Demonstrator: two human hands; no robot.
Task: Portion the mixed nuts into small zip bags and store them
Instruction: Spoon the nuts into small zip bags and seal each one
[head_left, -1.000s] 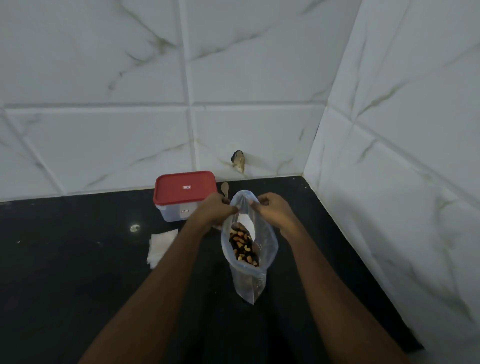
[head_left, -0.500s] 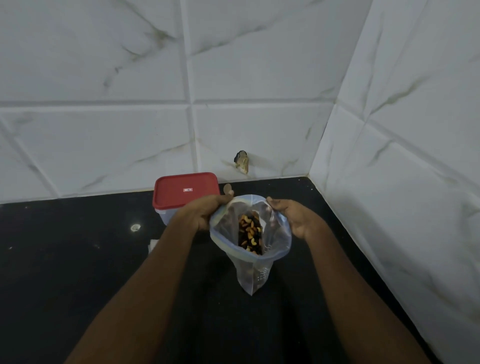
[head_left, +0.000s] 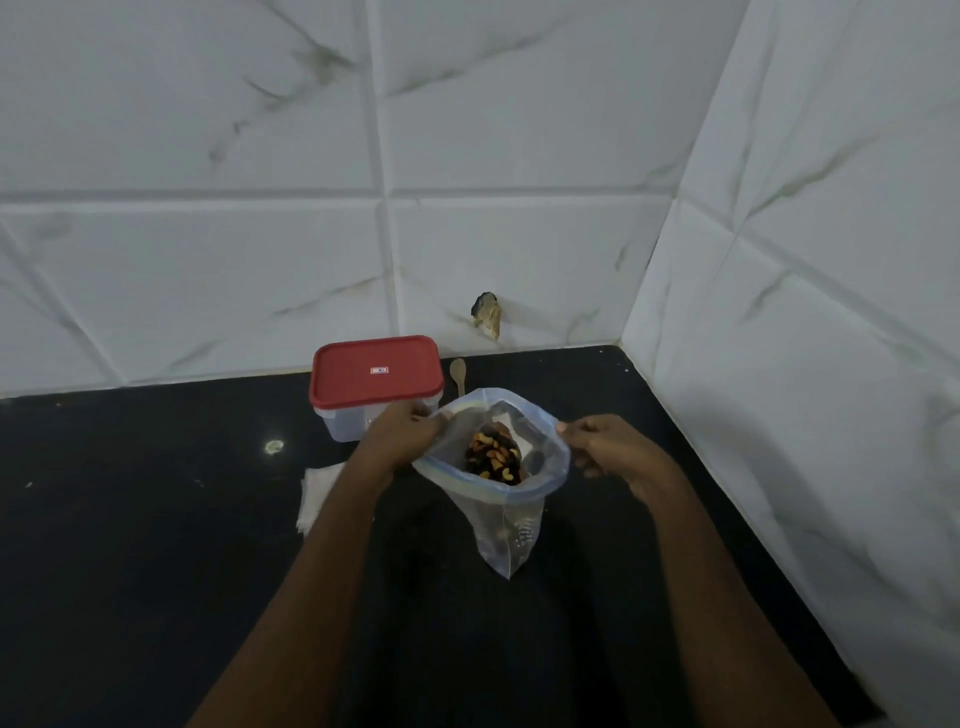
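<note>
Holding the zip bag (head_left: 511, 525) upright over the black worktop (head_left: 130, 571), I had my left hand (head_left: 402, 434) pinching its left rim and my right hand (head_left: 610, 447) pinching the right, the mouth spread wide above the mixed nuts (head_left: 493, 460) inside. A red-lidded container (head_left: 375, 374) stood just behind.

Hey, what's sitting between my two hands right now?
In the head view, the zip bag, its mouth held open, spans from the left hand to the right hand, with mixed nuts visible inside.
</note>
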